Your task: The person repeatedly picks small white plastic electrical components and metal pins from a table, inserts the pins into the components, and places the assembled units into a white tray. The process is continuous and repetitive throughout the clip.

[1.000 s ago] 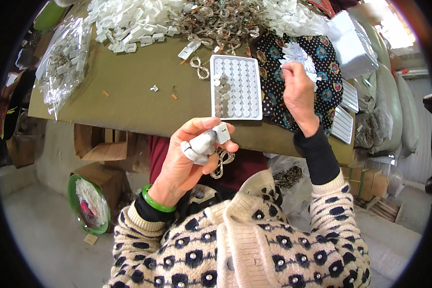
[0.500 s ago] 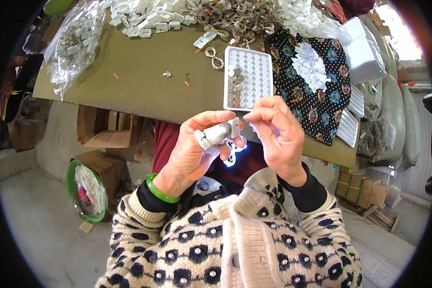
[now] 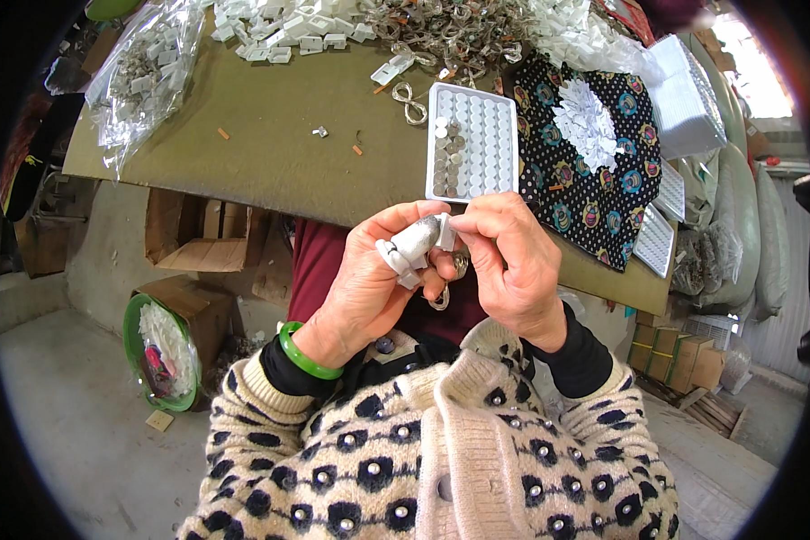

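Observation:
My left hand (image 3: 366,270) is closed on a small white battery case (image 3: 445,232). Its thumb wears a white finger cover (image 3: 414,241) with a dirty grey tip. A looped bundle of clear light-string wire (image 3: 460,264) hangs below the case, unlit, partly behind the fingers. My right hand (image 3: 513,265) pinches at the right edge of the case; anything between its fingertips is too small to make out. Just beyond the hands lies a white tray (image 3: 434,99) with round pockets, and silver coin cells (image 3: 447,162) fill some on its left side.
White cases (image 3: 306,27) and tangled light strings (image 3: 441,36) are heaped at the table's far side. A bag of parts (image 3: 148,76) lies far left. On patterned cloth (image 3: 594,216), right, sits a pile of thin white pieces (image 3: 587,117). Stacked trays (image 3: 684,99) stand beyond.
The light string was glowing half a second ago and is dark now. My right hand has come in from slightly apart to the case edge. The view has shifted a little.

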Available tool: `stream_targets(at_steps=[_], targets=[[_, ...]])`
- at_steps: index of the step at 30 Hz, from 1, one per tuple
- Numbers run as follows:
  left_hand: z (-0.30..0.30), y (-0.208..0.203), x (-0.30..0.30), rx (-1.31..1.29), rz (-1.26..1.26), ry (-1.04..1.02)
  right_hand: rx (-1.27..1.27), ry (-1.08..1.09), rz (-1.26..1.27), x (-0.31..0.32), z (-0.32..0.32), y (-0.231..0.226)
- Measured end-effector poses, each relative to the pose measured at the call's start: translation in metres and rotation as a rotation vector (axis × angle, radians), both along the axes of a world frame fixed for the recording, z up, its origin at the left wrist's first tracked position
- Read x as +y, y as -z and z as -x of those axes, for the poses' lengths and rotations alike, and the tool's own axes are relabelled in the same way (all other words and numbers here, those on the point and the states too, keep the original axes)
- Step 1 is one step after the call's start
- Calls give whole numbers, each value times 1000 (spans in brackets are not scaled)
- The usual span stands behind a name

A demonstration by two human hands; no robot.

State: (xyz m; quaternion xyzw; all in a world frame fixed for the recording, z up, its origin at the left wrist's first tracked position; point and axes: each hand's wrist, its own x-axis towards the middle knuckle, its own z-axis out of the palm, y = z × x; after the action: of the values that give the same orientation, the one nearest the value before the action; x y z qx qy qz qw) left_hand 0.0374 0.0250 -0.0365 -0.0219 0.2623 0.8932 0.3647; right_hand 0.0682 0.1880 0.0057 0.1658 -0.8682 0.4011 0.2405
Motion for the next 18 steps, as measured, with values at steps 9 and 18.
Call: stream_targets(at_steps=[9,18], targets=[[-1,-9,1,46,75,-46,-106,-19,113,0,5,-5],[-3,-4,0,58,94,-33,-186,-78,41,4,6,-2]])
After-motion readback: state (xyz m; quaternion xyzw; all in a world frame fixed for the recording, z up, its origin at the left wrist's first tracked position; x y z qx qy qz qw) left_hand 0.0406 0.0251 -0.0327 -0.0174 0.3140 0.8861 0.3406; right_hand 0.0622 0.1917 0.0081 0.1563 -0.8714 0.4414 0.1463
